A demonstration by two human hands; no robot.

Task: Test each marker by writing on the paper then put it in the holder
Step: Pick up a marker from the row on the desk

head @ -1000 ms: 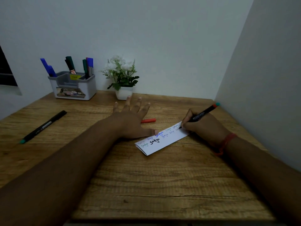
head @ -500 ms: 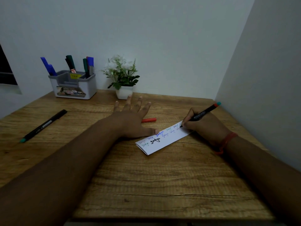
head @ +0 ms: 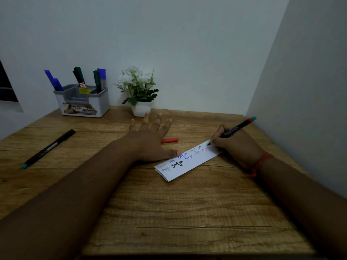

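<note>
A folded white paper strip (head: pixel 189 165) with several written words lies on the wooden desk (head: pixel 169 212). My right hand (head: pixel 236 145) grips a black marker (head: pixel 232 130) with a red and teal end, its tip touching the paper's far right end. My left hand (head: pixel 150 139) lies flat with fingers spread, its thumb pressing the paper's upper edge. A red cap (head: pixel 170 140) rests just right of that hand. Another black marker (head: pixel 48 148) with a teal end lies at the left. The grey holder (head: pixel 84 102) at the back left contains several markers.
A small white pot with a flowering plant (head: pixel 139 92) stands at the back beside the holder. Walls close off the desk behind and on the right. A dark frame edge (head: pixel 5 87) shows at far left.
The marker tip has crept slightly to the right along the paper's end. My left hand has stayed where it was.
</note>
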